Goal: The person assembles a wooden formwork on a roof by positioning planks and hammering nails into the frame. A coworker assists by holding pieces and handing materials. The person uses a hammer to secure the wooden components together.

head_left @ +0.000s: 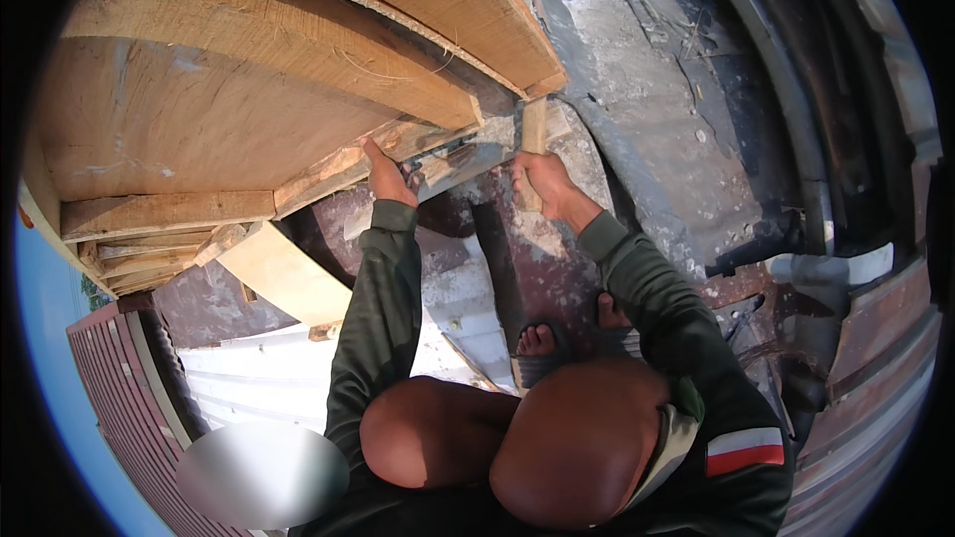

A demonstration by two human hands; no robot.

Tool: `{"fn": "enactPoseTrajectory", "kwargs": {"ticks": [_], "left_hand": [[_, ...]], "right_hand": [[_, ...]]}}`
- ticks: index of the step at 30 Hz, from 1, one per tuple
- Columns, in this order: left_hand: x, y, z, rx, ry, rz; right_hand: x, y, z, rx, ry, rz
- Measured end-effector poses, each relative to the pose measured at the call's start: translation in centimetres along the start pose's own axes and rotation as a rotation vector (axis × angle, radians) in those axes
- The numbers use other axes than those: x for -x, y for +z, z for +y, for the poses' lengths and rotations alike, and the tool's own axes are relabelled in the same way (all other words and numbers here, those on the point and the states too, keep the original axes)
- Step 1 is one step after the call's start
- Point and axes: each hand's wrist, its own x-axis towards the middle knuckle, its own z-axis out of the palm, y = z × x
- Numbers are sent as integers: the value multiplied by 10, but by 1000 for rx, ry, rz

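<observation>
Currently my right hand (547, 180) is wrapped round a flat wooden stick (534, 127), fingers pressed together on it. Stick stands lengthwise away from me, its far end just beside the end of the top beam (497, 30); its near end shows below my fist. Cannot tell whether the far end touches the beam.

My left hand (394, 179) is at the lower rail (328, 177) of the wooden frame, thumb extended against the wood, other fingers curled. A small dark item (412, 175) shows by those fingers; too small to identify, and I cannot tell whether they pinch it.

Left of my hands: plywood panel (169, 129) backed by the beams. Below it, a pale board (288, 273) lies slanted above white corrugated sheet (249, 378). My sandalled feet (537, 341) rest on stained, reddish metal roofing (557, 283), knees bent.
</observation>
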Motion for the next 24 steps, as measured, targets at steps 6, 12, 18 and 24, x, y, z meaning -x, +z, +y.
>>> {"fn": "enactPoseTrajectory", "kwargs": {"ticks": [6,12,18,24], "left_hand": [[1,6,0,21,-5,-15],[-6,-10,-8,77,38,-94],[-8,-13,-6,120,28,-84],[-21,-19,-15,147,46,-70]], "right_hand": [[11,-19,-19,9,107,-128],[61,-31,8,399,-50,58],[128,-93,55,1346,-418,350],[144,-109,55,1571,-510,379]]}}
